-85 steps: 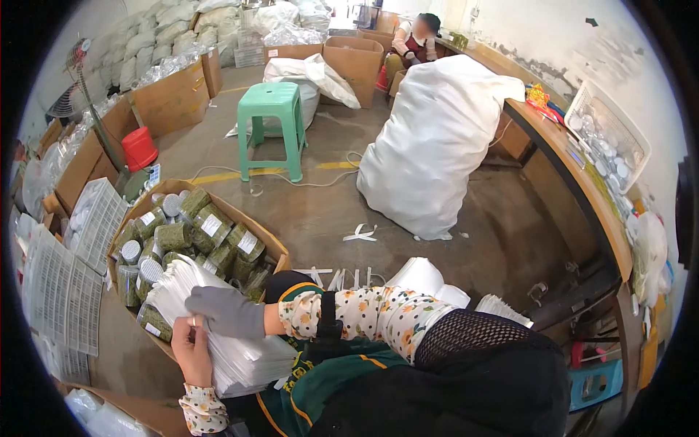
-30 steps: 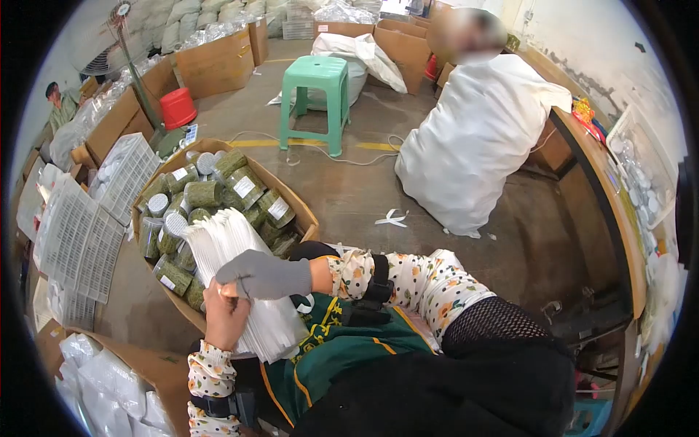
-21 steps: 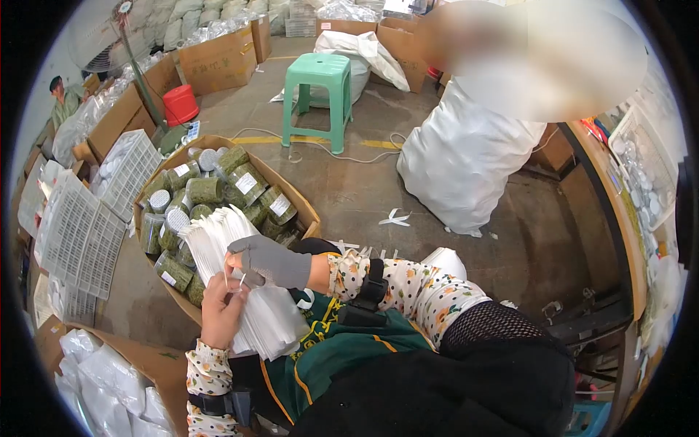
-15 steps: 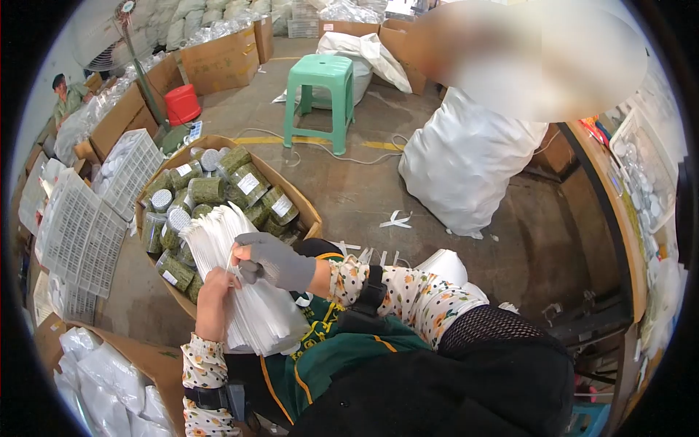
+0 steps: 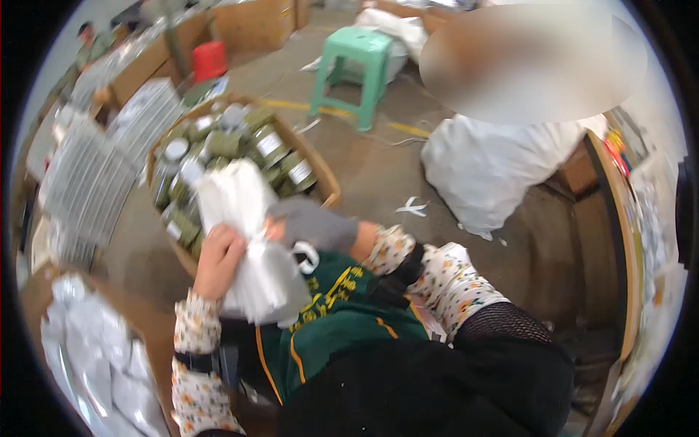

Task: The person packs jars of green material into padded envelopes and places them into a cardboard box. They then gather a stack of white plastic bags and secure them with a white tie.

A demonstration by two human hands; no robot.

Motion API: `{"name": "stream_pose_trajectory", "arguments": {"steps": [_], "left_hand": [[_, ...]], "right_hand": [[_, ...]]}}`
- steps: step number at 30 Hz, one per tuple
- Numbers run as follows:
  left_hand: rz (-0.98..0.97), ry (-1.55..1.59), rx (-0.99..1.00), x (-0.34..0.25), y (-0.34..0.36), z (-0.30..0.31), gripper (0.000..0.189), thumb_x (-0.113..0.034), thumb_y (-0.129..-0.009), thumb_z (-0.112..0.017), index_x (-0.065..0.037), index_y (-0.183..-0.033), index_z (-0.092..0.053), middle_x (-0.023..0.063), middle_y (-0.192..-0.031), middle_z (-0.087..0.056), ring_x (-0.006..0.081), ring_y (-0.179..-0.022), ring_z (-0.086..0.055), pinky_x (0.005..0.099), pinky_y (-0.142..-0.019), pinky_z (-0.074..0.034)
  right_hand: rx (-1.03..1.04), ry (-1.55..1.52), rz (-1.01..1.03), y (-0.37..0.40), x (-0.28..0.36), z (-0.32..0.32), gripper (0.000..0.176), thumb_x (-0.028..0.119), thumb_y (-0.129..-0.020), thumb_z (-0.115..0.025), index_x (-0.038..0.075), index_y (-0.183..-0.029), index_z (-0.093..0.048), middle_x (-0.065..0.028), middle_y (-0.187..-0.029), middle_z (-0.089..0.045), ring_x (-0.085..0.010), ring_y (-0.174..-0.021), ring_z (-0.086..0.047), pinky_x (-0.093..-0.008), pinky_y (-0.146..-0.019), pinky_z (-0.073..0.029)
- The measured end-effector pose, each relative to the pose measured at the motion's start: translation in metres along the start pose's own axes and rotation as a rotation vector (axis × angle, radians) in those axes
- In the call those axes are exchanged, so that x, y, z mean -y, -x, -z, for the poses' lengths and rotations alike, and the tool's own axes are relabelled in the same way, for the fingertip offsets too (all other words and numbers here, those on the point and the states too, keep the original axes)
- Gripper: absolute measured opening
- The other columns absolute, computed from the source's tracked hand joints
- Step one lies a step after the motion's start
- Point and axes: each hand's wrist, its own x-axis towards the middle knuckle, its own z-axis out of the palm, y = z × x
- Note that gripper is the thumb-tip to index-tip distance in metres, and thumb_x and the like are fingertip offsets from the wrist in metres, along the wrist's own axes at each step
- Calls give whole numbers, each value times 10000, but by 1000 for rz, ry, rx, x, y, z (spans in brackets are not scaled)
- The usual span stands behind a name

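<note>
A bundle of thin white plastic bags point(image 5: 266, 284) rests over my lap, pinched in at its middle and fanned out at both ends. My left hand point(image 5: 220, 261), bare, is closed on the bundle's left side. From the right, my right hand point(image 5: 314, 227) in a grey glove with bare fingertips grips the bundle's middle. That hand is smeared by motion, and some of its fingers are hidden. A curled white strip point(image 5: 307, 256) hangs just below the glove. Beyond the bundle stands a cardboard box point(image 5: 329, 191) of clear jars point(image 5: 271, 148) with green contents and white labels.
Another box holds clear plastic packs point(image 5: 102, 357) at lower left. White crates point(image 5: 84, 186) stand at left, a green stool point(image 5: 355, 52) ahead. A large white sack point(image 5: 488, 175) sits before a person with a blurred upper body. A workbench edge point(image 5: 619, 255) runs along the right.
The view has tilted and shifted, moving the surroundings right in the frame. My right hand has drawn rightward across the bundle, and my left hand now lies flatter over its left side.
</note>
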Motion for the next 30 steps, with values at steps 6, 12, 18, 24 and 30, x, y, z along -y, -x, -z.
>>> {"name": "stream_pose_trajectory", "arguments": {"steps": [6, 12, 18, 24, 30], "left_hand": [[8, 15, -3, 3, -2, -2, 207, -199, -870, -497, -37, -769, -576, 110, -780, -516, 272, -813, -503, 355, -736, -390], [-69, -75, 21, -3, -7, -13, 179, -177, -897, -491, -37, -821, -572, 77, -833, -516, 252, -824, -498, 341, -758, -384], [-30, -34, -32, -4, -2, -23, 134, -151, -894, -512, -54, -919, -600, 57, -897, -567, 226, -868, -512, 346, -811, -386], [-44, 83, -28, -17, 10, -24, 140, -142, -888, -528, -62, -898, -642, 46, -835, -608, 197, -865, -522, 309, -820, -397], [81, 45, -48, -14, 8, -26, 142, -231, -871, -538, -156, -862, -659, -11, -839, -621, 194, -851, -530, 354, -785, -351]], "right_hand": [[-260, -532, -397, 10, -4, -15, 175, 170, -822, -555, 10, -752, -564, -28, -693, -535, -100, -640, -506, -228, -567, -402], [-243, -663, -424, -8, 31, -17, 191, 206, -822, -570, 20, -784, -555, -37, -648, -529, -96, -604, -474, -231, -572, -364], [-289, -730, -395, -16, 29, -13, 194, 207, -806, -573, 15, -792, -553, -45, -695, -536, -117, -610, -517, -243, -588, -414], [-367, -820, -458, -17, 14, -5, 158, 180, -808, -565, 28, -791, -523, 13, -595, -408, -104, -547, -405, -247, -537, -344], [-283, -788, -433, -13, 26, -10, 166, 187, -806, -568, 29, -778, -530, -22, -678, -488, -120, -592, -486, -249, -552, -400]]}}
